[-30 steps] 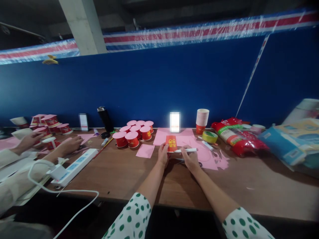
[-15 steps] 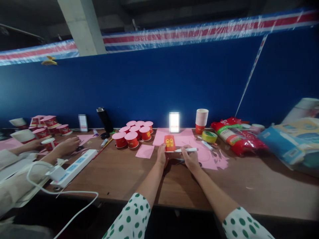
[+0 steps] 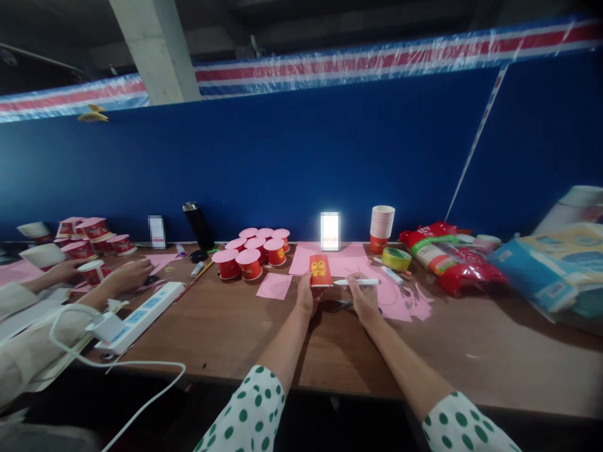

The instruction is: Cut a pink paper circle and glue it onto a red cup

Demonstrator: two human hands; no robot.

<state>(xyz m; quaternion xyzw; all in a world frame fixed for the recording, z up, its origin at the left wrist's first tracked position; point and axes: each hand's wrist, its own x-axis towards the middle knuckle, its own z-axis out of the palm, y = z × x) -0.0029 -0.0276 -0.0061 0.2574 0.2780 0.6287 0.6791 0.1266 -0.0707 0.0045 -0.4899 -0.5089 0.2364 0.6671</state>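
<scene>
My left hand [image 3: 306, 295] is closed around the side of a red paper cup [image 3: 321, 270] with yellow characters, held over the table. The cup's rim side faces down or toward me; I cannot tell which exactly. In my right hand [image 3: 362, 295] is a slim white pen [image 3: 370, 282], lying level between the fingers. Its tip points left, just right of the cup's lower edge and apart from it. Below the hands lies a dark pointed thing [image 3: 342, 306], partly hidden. Pink paper [image 3: 351, 252] lies behind the hands.
Several red cups with pink paper discs [image 3: 249, 256] stand left of the hands. A cup stack [image 3: 381, 226], yellow tape roll [image 3: 396, 258], red bag [image 3: 452, 257] and blue pack [image 3: 537, 270] are at right. A power strip [image 3: 146, 317] lies near a co-worker's hands [image 3: 129, 275].
My right hand and the pen have moved slightly right, away from the cup's bottom edge. The cup has turned a little in my left hand, so its characters sit differently.
</scene>
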